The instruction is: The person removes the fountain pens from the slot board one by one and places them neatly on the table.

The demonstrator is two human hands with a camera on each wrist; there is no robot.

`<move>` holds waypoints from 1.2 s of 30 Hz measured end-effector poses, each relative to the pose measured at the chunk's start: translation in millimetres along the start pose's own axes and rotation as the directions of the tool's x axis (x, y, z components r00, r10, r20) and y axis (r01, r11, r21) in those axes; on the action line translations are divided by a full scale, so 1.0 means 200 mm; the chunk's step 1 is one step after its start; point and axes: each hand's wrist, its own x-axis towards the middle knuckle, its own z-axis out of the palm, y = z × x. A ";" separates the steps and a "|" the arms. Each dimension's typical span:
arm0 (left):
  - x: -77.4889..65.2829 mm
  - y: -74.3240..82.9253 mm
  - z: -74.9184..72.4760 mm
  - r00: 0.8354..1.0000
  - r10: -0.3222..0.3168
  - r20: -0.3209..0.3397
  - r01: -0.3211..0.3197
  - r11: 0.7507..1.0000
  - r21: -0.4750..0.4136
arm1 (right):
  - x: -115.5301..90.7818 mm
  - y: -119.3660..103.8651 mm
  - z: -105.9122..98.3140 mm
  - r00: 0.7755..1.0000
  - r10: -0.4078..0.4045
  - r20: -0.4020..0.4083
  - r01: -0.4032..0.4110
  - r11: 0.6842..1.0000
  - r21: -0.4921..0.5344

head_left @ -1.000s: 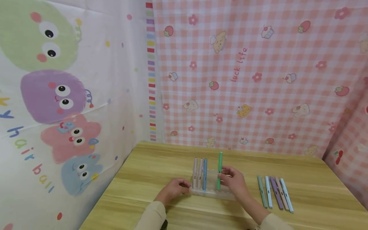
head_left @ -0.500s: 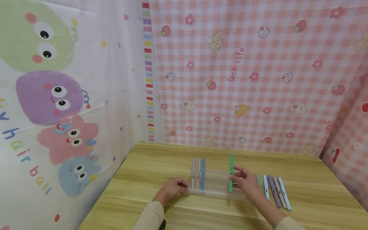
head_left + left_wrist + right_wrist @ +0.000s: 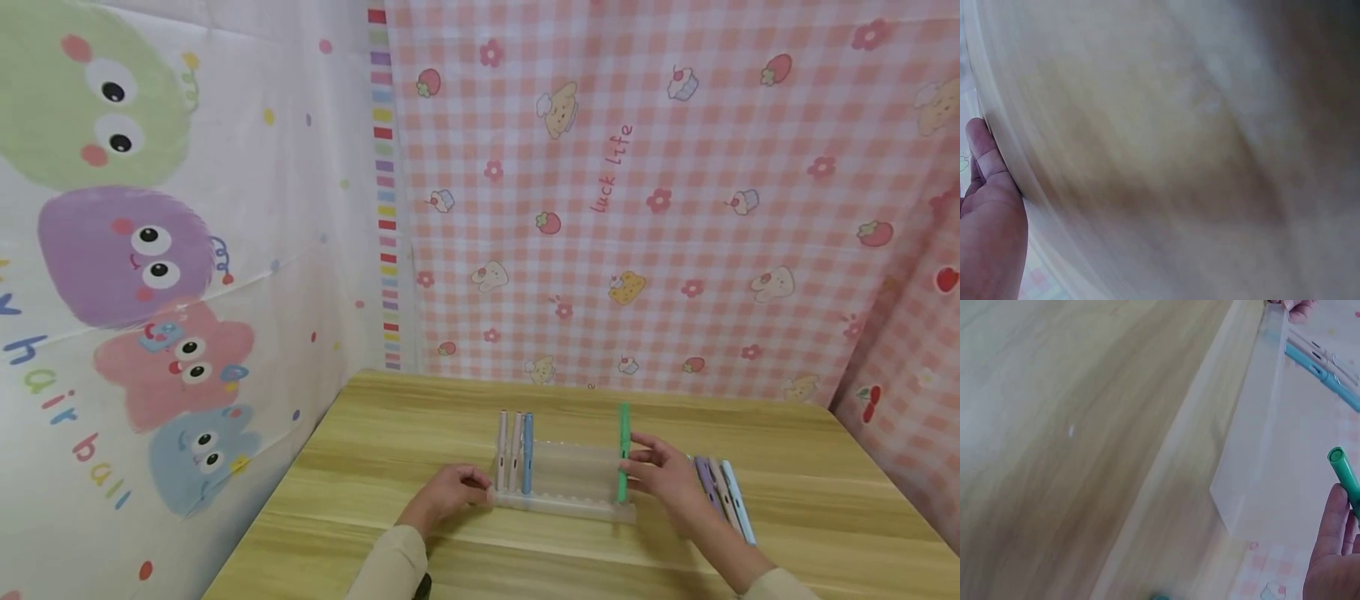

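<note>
A clear plastic pen rack (image 3: 570, 504) with a notched front ledge stands on the table. At its left end, three capped pens stand upright: two pale pinkish ones and a blue pen (image 3: 528, 454). My left hand (image 3: 453, 492) pinches the rack's left end between thumb and fingers. My right hand (image 3: 663, 475) grips a green pen (image 3: 623, 450) between thumb and fingertips, upright over the rack's right end. In the right wrist view the green pen (image 3: 1344, 472) shows its round end; whether it touches the ledge is hard to tell.
Right of the rack, several more pens lie side by side on the wooden table (image 3: 337, 467), among them a purple pen (image 3: 707, 482) and a light blue pen (image 3: 738, 500); my right forearm partly covers them. Patterned cloths (image 3: 660, 250) hang behind and at both sides.
My right hand has carried the green pen rightward along the rack, from near its middle to its right end. My left hand stays at the left end.
</note>
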 end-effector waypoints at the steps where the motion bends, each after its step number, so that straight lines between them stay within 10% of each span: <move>1: 0.00 0.00 0.00 1.000 0.002 0.001 -0.002 1.000 -0.003 | 0.00 0.00 -0.02 1.000 -0.001 0.004 0.001 1.000 -0.009; 36: 0.00 0.01 0.00 1.000 -0.004 0.008 0.004 1.000 -0.019 | 0.05 0.17 -0.77 0.993 0.059 0.106 -0.048 0.994 -0.101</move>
